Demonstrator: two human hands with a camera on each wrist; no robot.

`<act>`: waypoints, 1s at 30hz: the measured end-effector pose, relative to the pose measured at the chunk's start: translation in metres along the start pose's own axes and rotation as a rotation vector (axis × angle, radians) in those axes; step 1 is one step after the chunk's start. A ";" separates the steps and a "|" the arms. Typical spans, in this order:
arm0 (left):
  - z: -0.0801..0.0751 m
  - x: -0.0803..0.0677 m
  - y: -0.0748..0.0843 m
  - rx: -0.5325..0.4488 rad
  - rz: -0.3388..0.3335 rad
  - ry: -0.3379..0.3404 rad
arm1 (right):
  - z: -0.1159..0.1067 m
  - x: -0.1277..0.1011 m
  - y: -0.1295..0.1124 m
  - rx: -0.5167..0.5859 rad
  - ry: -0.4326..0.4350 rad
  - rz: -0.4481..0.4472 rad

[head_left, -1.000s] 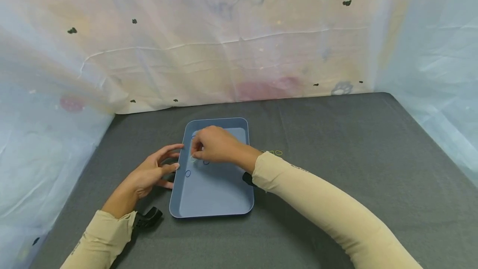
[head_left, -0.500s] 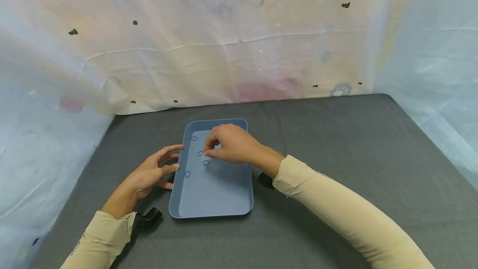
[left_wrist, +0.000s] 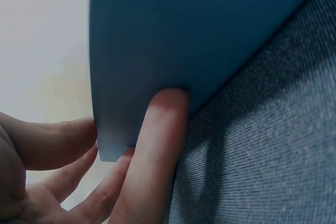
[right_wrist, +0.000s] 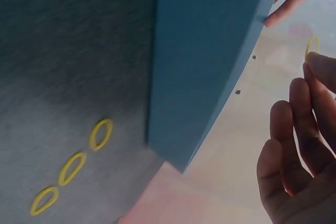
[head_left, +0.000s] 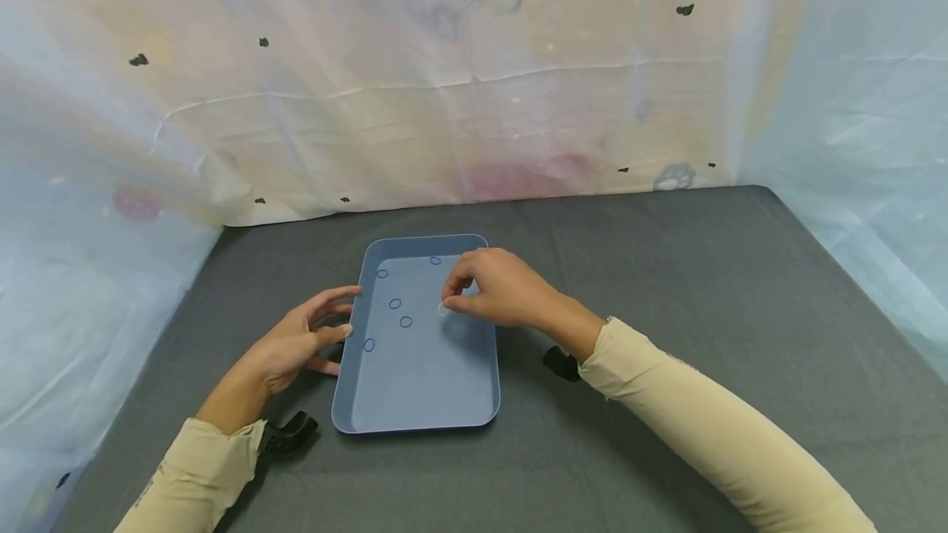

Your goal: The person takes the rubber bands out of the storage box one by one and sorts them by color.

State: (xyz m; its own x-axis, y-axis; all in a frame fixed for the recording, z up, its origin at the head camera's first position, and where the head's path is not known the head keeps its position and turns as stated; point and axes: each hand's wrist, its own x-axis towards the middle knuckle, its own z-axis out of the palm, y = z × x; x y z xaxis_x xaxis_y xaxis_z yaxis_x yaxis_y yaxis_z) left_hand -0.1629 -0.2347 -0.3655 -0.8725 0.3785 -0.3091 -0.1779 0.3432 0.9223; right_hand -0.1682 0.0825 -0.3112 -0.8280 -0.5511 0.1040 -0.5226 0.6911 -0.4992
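Note:
A blue tray lies on the grey table, and several small blue rubber bands rest in its far left part. My right hand hovers over the tray's right half and pinches a thin yellow rubber band between thumb and forefinger. The right wrist view shows that yellow rubber band at my fingertips, beside the tray. My left hand rests with straight fingers against the tray's left wall. One of its fingers presses on the tray from outside.
Three yellow rubber bands lie in a row on the grey cloth just right of the tray. Pale plastic sheeting walls the table at the back and on both sides. Grey cloth stretches to the right.
My right hand has moved rightward across the tray with the yellow band, uncovering the blue bands on the left. The left hand has stayed put.

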 end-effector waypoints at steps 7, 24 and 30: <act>0.000 0.000 -0.001 -0.009 0.004 0.001 | -0.006 -0.015 0.013 0.018 0.032 0.004; 0.001 0.004 0.000 -0.016 0.021 -0.008 | -0.023 -0.048 0.031 0.073 0.122 0.119; 0.000 0.000 -0.002 -0.006 0.016 0.004 | -0.020 -0.054 0.032 0.079 0.163 0.136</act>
State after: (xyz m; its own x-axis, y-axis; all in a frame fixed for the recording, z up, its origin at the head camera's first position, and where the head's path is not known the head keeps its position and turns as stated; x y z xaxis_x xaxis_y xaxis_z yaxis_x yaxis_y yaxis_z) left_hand -0.1629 -0.2352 -0.3674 -0.8771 0.3804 -0.2932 -0.1663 0.3321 0.9285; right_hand -0.1441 0.1444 -0.3155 -0.9149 -0.3681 0.1658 -0.3920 0.7114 -0.5833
